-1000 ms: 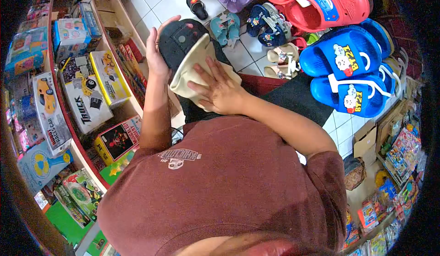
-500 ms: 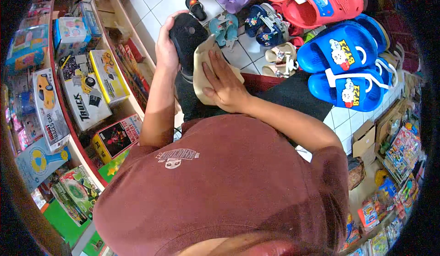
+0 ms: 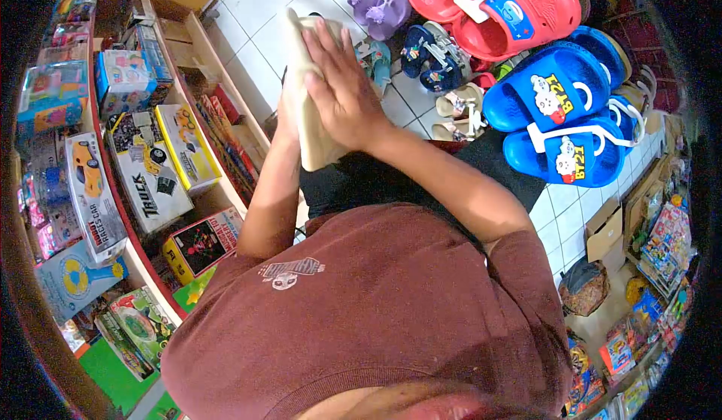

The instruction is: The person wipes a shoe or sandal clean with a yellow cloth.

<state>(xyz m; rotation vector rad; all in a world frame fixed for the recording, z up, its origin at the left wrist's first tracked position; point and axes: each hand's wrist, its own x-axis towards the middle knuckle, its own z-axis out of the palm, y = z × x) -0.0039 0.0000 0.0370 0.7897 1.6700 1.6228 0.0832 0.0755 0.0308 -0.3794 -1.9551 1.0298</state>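
Note:
A cream cloth (image 3: 312,130) stands upright in front of me, draped over the black slipper, which is almost fully hidden behind it. My right hand (image 3: 347,100) presses the cloth from the right, its fingers stretched up along it and the thumb apart. On the far side, my left hand (image 3: 288,123) supports the slipper; its fingers are hidden by the cloth. Just beyond the hands, light blue sandals (image 3: 378,63) and purple sandals (image 3: 378,3) rest on the white tiled floor (image 3: 256,70).
Blue slippers (image 3: 526,100) and red clogs (image 3: 519,14) hang close at the right. Small navy sandals (image 3: 432,59) lie behind. To my left are shelves with boxed toys, including a truck box (image 3: 147,168). An open carton (image 3: 604,230) stands at the lower right.
The slipper has turned edge-on, and the cloth now covers nearly all of it. My right hand has shifted up and slightly left with the cloth. The view has tilted slightly.

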